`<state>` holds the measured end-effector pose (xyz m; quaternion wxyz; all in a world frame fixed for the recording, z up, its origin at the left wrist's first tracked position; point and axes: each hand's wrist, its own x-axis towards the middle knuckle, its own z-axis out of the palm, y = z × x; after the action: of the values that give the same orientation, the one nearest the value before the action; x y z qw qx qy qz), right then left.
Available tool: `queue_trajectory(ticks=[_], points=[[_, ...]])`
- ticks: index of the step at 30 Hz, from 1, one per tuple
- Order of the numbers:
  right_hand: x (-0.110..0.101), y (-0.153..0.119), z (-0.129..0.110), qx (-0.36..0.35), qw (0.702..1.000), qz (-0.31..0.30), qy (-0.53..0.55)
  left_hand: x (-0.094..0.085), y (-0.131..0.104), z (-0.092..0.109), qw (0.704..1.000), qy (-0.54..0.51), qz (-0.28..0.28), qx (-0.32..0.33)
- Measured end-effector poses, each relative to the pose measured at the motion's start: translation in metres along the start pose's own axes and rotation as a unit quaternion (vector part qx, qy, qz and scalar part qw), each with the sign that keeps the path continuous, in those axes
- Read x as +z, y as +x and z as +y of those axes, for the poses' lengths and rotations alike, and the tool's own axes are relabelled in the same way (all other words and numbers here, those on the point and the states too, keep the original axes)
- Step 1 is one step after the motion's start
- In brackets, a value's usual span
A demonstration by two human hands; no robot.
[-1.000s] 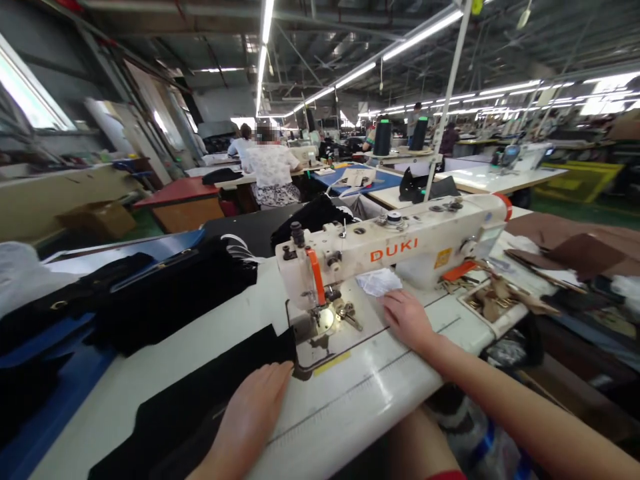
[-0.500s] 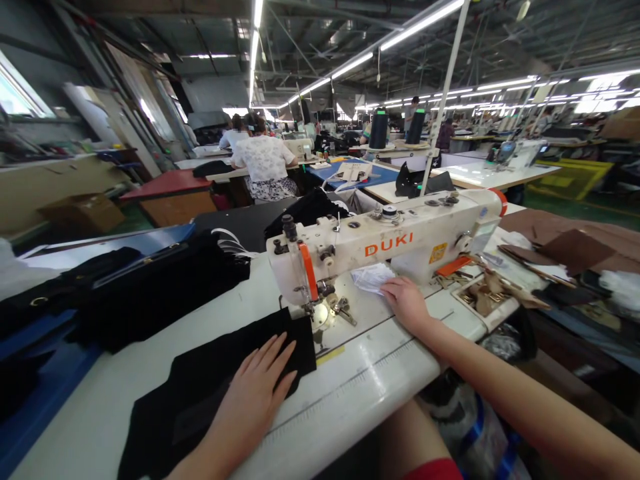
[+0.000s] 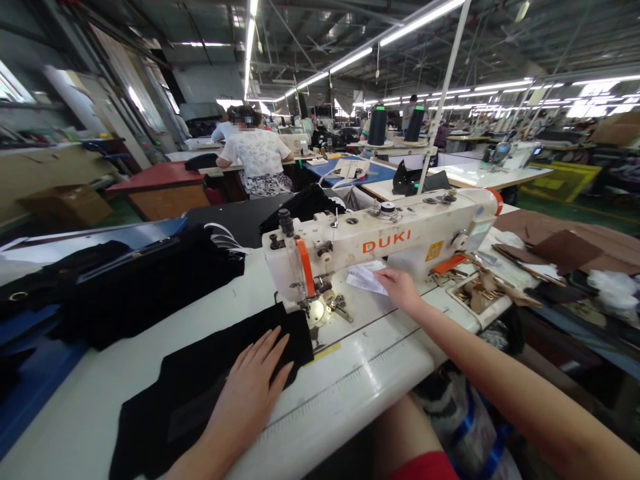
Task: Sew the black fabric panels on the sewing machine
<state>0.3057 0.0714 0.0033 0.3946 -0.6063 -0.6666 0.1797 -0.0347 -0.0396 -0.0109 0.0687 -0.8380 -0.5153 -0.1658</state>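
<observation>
My left hand [image 3: 255,380] lies flat on a black fabric piece [image 3: 195,373], fingers stretched toward the needle area. That fabric rests on the white sewing machine table, its far right corner close to the presser foot. Under the arm of the sewing machine [image 3: 385,233], my right hand [image 3: 400,288] pinches the edge of a white label [image 3: 374,283] from a small stack of white labels [image 3: 357,273]. The pinched one is lifted and tilted at its near edge. A metal seam guide [image 3: 336,303] sits beside the needle plate.
Black fabric pieces [image 3: 150,287] are heaped at the left. A tray [image 3: 483,313] of metal parts and brown scraps is set in the table's right end. Brown material [image 3: 570,247] lies farther right. Thread cones [image 3: 377,127] stand behind the machine. A co-worker [image 3: 255,153] sits ahead.
My right hand has raised the near edge of a white label off the stack. My left hand stays flat on the black fabric. The whole view has shifted slightly.
</observation>
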Motion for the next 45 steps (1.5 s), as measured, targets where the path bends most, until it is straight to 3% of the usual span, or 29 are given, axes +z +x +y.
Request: queue_trajectory(ticks=[4,8,12,14,16,20,24,29,33,36,40,45], points=[[0.007,-0.034,-0.032,-0.078,0.994,-0.07,0.019,-0.013,0.003,0.019,0.995,-0.015,0.088,0.033],[0.033,-0.075,-0.079,-0.196,0.965,-0.174,0.02,-0.017,0.015,0.044,0.987,-0.012,0.101,0.128],[0.055,-0.086,-0.107,-0.143,0.955,-0.225,0.13,-0.015,0.019,0.042,0.988,-0.071,0.115,0.075],[0.059,-0.082,-0.107,-0.115,0.957,-0.215,0.157,-0.018,0.017,0.03,0.988,-0.098,0.111,0.035],[0.059,-0.079,-0.102,-0.13,0.964,-0.186,0.137,-0.022,0.016,0.016,0.988,-0.108,0.107,0.018],[0.061,-0.086,-0.091,-0.267,0.949,-0.161,0.037,-0.021,0.024,-0.002,0.99,-0.066,0.122,0.011],[0.067,-0.097,-0.09,-0.366,0.904,-0.212,-0.065,-0.006,0.033,-0.009,0.996,-0.008,0.061,0.062],[0.071,-0.095,-0.097,-0.385,0.884,-0.24,-0.11,-0.005,0.031,-0.016,0.996,-0.018,-0.017,0.086],[0.074,-0.092,-0.102,-0.401,0.878,-0.232,-0.121,-0.014,0.028,-0.019,0.996,-0.018,-0.022,0.086],[0.076,-0.092,-0.101,-0.417,0.874,-0.211,-0.137,-0.016,0.03,-0.017,0.992,-0.004,-0.025,0.123],[0.076,-0.092,-0.096,-0.44,0.862,-0.191,-0.162,-0.014,0.037,-0.011,0.985,0.004,-0.025,0.17],[0.073,-0.092,-0.088,-0.444,0.86,-0.178,-0.178,-0.007,0.043,-0.011,0.983,-0.016,-0.011,0.181]])
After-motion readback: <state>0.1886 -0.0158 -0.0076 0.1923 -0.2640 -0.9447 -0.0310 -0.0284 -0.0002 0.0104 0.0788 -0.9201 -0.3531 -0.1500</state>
